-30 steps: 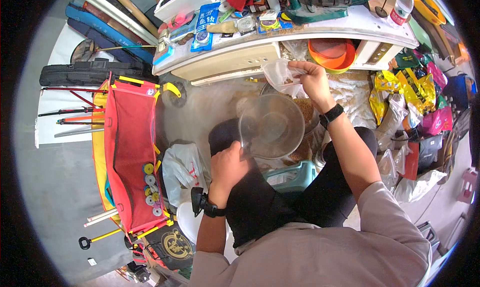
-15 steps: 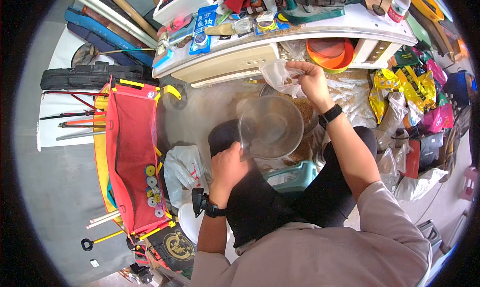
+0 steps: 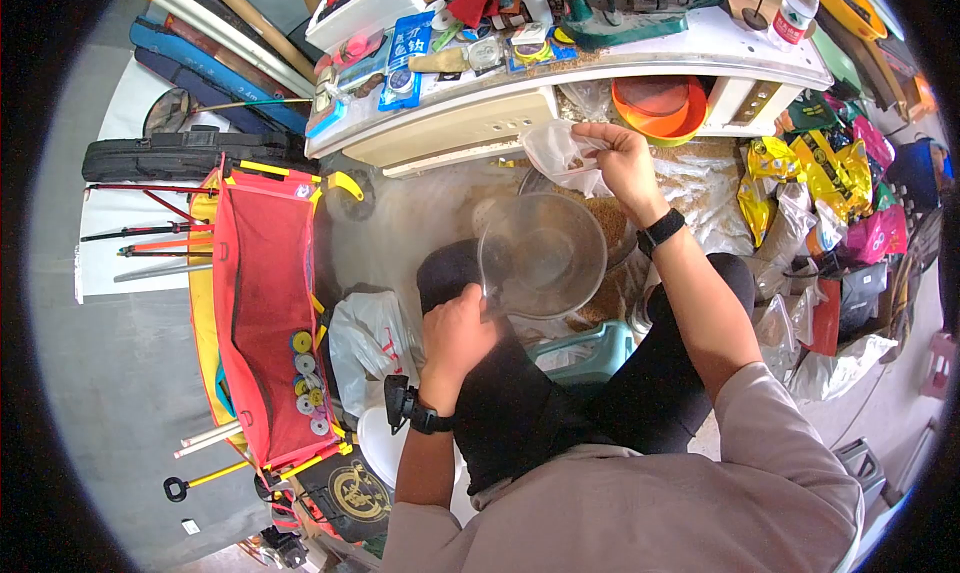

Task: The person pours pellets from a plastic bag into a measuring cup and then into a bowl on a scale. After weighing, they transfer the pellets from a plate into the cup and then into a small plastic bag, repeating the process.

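Note:
My left hand (image 3: 458,331) grips the near-left rim of a clear plastic bowl (image 3: 545,258), its fingers closed on the edge. The bowl is held above my lap, and brown grainy stuff shows behind and through it. My right hand (image 3: 625,168) pinches the top of a thin see-through plastic bag (image 3: 562,158), which hangs just beyond the bowl's far rim. What the bag contains, if anything, I cannot make out. Behind the bowl, a wider container holding brown grains (image 3: 605,218) is partly hidden by the bowl and my right wrist.
A white workbench (image 3: 450,88) crowded with tools and packets runs along the back. Orange bowls (image 3: 665,103) sit under its edge. A red mesh bag (image 3: 265,313) stands left, beside a white plastic bag (image 3: 370,338). Yellow packets (image 3: 810,178) lie right; a teal stool (image 3: 590,358) is between my legs.
Almost nothing differs. Both hands keep their hold on the bowl and the plastic bag, in practically the same places.

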Demonstrator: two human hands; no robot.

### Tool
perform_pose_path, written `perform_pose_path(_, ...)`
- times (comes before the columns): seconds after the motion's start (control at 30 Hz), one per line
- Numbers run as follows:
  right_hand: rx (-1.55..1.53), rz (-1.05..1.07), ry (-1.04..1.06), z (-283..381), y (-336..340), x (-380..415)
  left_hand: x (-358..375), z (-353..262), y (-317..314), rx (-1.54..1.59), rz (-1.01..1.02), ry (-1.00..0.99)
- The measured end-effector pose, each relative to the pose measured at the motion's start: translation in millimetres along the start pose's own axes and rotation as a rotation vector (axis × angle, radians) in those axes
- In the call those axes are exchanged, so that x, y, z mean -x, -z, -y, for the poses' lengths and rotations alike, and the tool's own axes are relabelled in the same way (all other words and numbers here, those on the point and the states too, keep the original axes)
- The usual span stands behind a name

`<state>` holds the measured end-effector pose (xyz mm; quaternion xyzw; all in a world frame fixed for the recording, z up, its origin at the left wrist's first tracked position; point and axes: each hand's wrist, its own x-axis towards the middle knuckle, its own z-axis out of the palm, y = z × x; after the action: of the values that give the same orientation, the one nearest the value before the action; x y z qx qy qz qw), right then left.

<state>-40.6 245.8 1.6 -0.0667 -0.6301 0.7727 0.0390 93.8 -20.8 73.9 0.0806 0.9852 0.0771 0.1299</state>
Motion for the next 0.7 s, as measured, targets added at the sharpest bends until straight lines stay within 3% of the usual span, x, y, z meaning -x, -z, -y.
perform_pose_path(0.7, -0.008, -0.001, 0.038, 1.0, -1.1, 1.7, -0.1, -0.4, -3.3, 0.009, -0.039, -0.030)
